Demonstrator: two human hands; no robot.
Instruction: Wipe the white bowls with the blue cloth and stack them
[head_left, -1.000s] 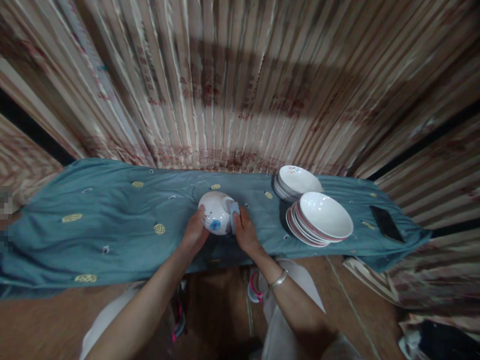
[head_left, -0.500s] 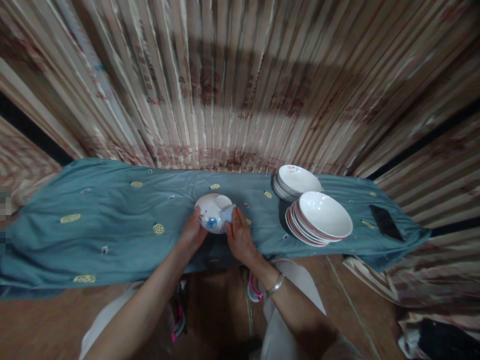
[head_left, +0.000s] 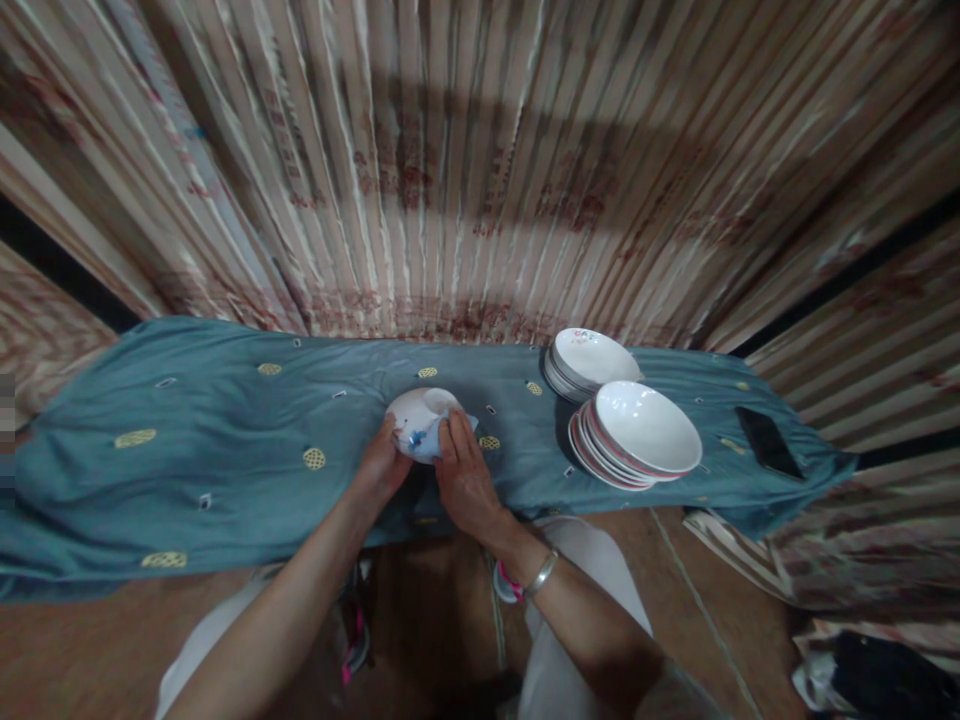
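A white bowl (head_left: 406, 408) with a blue flower pattern is held up over the middle of the cloth-covered table, its outside and foot ring facing me. My left hand (head_left: 382, 465) is closed on the bowl's left edge. Against the bowl's right side, my right hand (head_left: 469, 485) presses a light blue cloth (head_left: 431, 438), with the fingers laid over it. Most of the cloth is hidden under those fingers. A silver bangle circles my right wrist.
To the right stand a stack of red-rimmed white bowls (head_left: 649, 430) and, behind it, a stack of white dishes (head_left: 596, 358). A black phone (head_left: 769, 442) lies near the right end of the teal tablecloth (head_left: 232, 430). A pleated curtain (head_left: 465, 200) hangs behind.
My right hand has moved left and slightly up with the cloth, across the bowl's surface, and now covers more of it. My left hand keeps its hold.
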